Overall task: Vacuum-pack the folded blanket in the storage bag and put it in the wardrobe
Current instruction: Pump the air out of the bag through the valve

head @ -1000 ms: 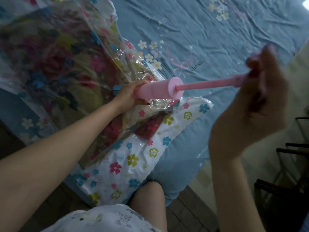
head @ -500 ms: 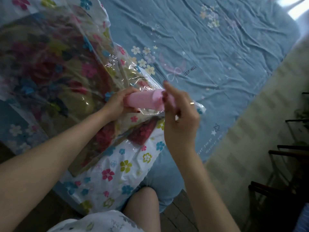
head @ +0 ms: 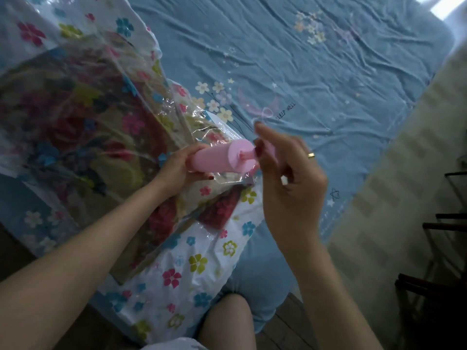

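1. The left hand (head: 180, 168) wraps around the pink pump (head: 217, 159) barrel, pressing it onto the storage bag (head: 177, 261).
2. The right hand (head: 288, 178) pinches the pump's handle (head: 270, 150), just right of the barrel.
3. The folded blanket (head: 75, 127) lies inside the bag, left of both hands, on the blue bed (head: 328, 72).

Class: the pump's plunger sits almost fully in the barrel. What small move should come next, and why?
Probably draw the plunger handle back out with the right hand. The left hand steadies the pink pump against the storage bag, whose plastic looks loose and crinkled around the blanket.
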